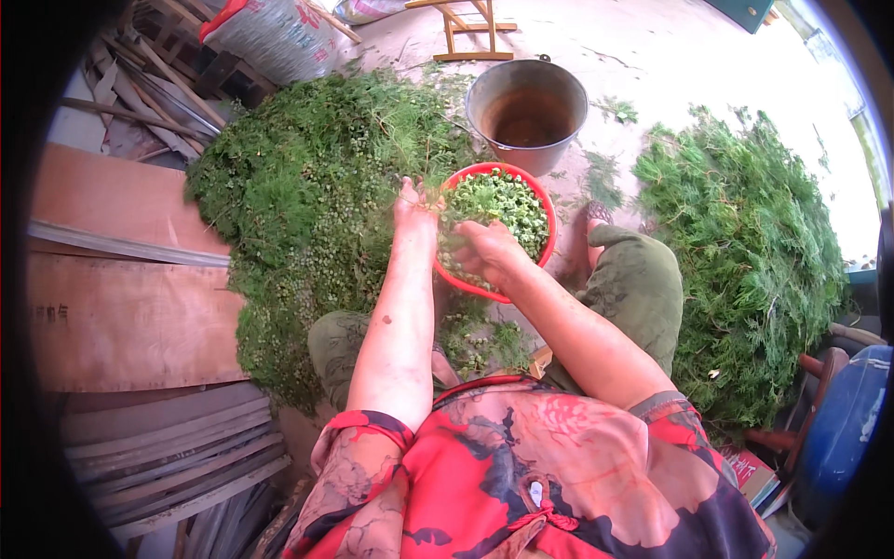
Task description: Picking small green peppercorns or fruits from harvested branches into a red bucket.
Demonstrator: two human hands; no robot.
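A red basin point(548, 220) half full of small green seed pods sits on the ground between my knees. My left hand point(414, 207) holds a leafy green sprig point(430, 168) upright at the basin's left rim. Over the near side of the basin, my right hand point(488, 250) has its fingers closed around the sprig's lower part, among the pods. A big heap of green branches point(307, 214) lies to the left of the basin, touching my left arm.
A second heap of green branches point(745, 252) lies on the right. A grey metal bucket point(527, 112) stands behind the basin. Wooden boards point(112, 279) and planks are stacked at the left. A wooden stool frame point(466, 28) and a filled sack point(279, 37) stand at the back.
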